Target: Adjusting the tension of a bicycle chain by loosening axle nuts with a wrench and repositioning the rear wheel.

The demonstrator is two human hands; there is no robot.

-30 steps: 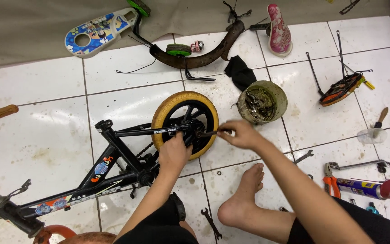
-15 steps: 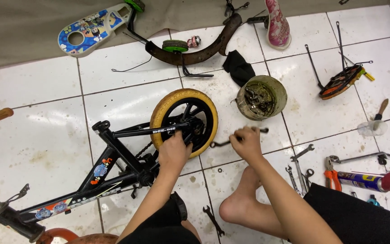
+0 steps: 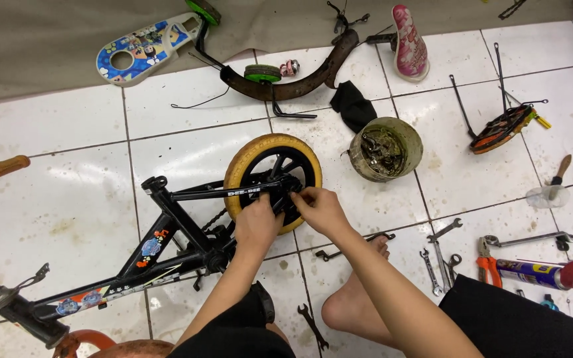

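Both hands worked at a small bike's rear wheel.
The left hand [image 3: 257, 225] and right hand [image 3: 319, 209] gripped the hub of the yellow-tyred wheel [image 3: 272, 179]; a wrench [image 3: 353, 244] lay beside them.

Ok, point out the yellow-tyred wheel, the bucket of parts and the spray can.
Yellow-tyred wheel [image 3: 247, 159], head view, on the upper left of the tyre.
Bucket of parts [image 3: 411, 136], head view, on its right rim.
Spray can [image 3: 532, 273], head view, on the middle of its body.

Informal bicycle repair area on a white tiled floor [image 3: 67, 219]. Spanners [image 3: 440, 255] lower right; loose bicycle parts, parts tin [image 3: 384, 149] above.
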